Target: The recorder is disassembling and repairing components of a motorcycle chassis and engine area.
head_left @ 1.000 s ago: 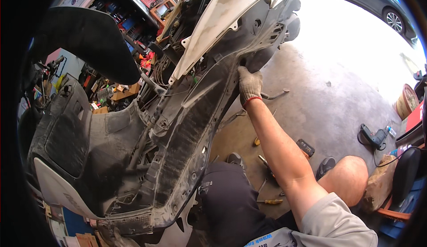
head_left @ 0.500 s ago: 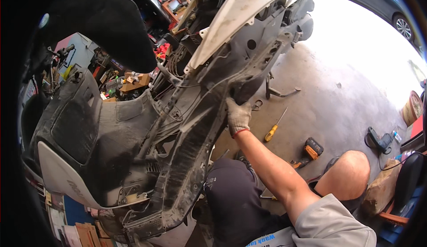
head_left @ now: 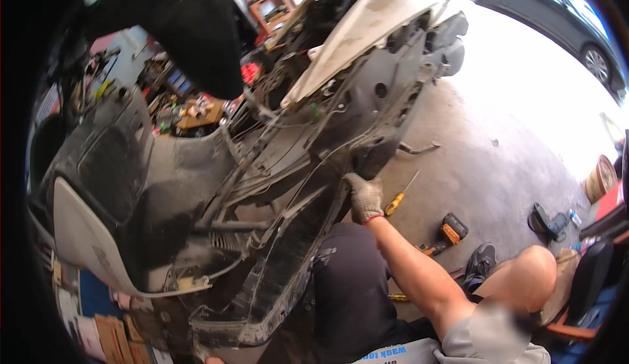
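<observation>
A partly stripped scooter [head_left: 177, 174] stands on my left, with a dusty black floorboard and a pale front cover. My right hand [head_left: 365, 197], in a whitish knit glove, is closed on the edge of a long, dark lower side panel [head_left: 278, 288]. The thumb lies on the near side; the other fingers are mostly hidden behind the edge. Between panel and scooter, a gap shows frame tubes [head_left: 239, 226]. At the bottom edge, a sliver of skin, apparently my left hand [head_left: 213, 360], shows beside the panel's lower end; its fingers cannot be made out.
On the concrete floor lie a yellow-handled screwdriver [head_left: 396, 203], an orange-and-black cordless tool [head_left: 452, 229] and a dark corded power tool [head_left: 549, 221]. A cream body panel [head_left: 357, 33] spans the scooter's rear. Cardboard boxes [head_left: 113, 339] sit at lower left; a dark car [head_left: 544, 17] stands outside.
The side panel has come away from the scooter's frame, widening the gap. My right hand has moved slightly right and down with it. The whole view has shifted, and my shoe now shows.
</observation>
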